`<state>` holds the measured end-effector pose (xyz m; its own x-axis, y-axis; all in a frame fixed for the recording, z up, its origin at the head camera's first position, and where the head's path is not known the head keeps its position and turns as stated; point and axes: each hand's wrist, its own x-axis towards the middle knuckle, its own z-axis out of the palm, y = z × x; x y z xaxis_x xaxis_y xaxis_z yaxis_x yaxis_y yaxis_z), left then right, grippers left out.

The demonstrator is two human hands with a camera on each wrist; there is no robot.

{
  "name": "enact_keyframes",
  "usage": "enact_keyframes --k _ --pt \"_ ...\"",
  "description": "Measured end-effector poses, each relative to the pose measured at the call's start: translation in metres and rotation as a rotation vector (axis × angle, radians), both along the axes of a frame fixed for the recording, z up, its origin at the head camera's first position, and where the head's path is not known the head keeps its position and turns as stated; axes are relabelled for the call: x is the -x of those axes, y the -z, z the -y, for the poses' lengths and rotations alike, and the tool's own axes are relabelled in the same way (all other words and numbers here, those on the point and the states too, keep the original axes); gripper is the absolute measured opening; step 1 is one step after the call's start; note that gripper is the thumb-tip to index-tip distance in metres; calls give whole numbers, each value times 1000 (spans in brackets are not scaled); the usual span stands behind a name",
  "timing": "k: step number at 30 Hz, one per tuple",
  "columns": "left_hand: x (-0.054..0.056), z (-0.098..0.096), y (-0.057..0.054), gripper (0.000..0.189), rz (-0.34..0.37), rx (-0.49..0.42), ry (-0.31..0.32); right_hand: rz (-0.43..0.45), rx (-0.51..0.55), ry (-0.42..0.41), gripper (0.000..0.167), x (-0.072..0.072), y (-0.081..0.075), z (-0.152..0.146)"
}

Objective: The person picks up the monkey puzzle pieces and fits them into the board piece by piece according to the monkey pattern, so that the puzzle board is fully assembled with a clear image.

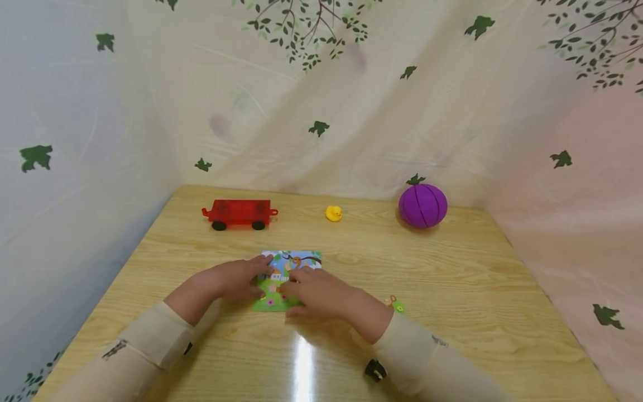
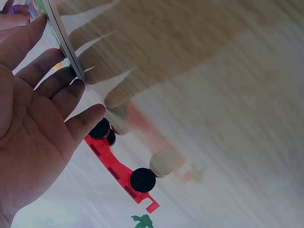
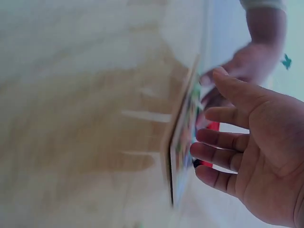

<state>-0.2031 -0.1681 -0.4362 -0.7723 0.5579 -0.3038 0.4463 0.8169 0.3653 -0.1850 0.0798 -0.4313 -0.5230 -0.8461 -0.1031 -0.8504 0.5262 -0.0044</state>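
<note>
A flat, square picture board (image 1: 271,301), like a child's puzzle, lies on the wooden table, printed with a bird on a branch, sky, grass and flowers. At its left edge my left hand (image 1: 241,279) rests its spread fingertips; the left wrist view shows the fingers along the board's thin edge (image 2: 64,42). My right hand (image 1: 321,293) reaches over the board's right half with loosely bent fingers. In the right wrist view, the right hand (image 3: 270,152) has its palm exposed, fingers spread close over the printed face. Both hands partly hide the picture.
Beside my right forearm lies a small printed green piece (image 1: 398,306), partly hidden by the arm. Along the back stand a red toy wagon (image 1: 241,212), a yellow rubber duck (image 1: 332,214) and a purple pumpkin-shaped ball (image 1: 423,206). Leaf-printed cloth (image 1: 321,162) surrounds the table.
</note>
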Motion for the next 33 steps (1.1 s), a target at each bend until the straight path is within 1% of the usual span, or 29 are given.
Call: enact_keyframes --k 3,6,9,14,18,21,24,28,31,33 --pt "1 -1 0 58 2 15 -15 37 18 58 57 4 -8 -17" --pt "1 -5 -2 54 4 33 -38 79 32 141 55 6 -17 -39" --pt "1 -9 -4 50 -10 47 -43 116 52 222 51 7 -23 -62" --pt "0 -13 -6 47 -50 73 -36 159 24 329 45 0 -25 -94" --pt "1 -14 -6 46 -70 81 -38 204 -29 394 42 -10 -21 -108" --pt "0 -14 -5 46 -84 80 -32 218 -44 413 42 -15 -15 -112" --pt "0 -14 -5 46 -88 77 -33 203 -28 410 38 -18 -9 -114" --pt "-1 -15 -7 46 -87 73 -32 181 8 380 31 -19 -4 -114" --pt "-1 -15 -8 47 -85 77 -27 171 25 354 28 -19 -1 -114" --pt "-1 -15 -9 47 -73 74 -36 161 30 344 27 -19 -1 -113"
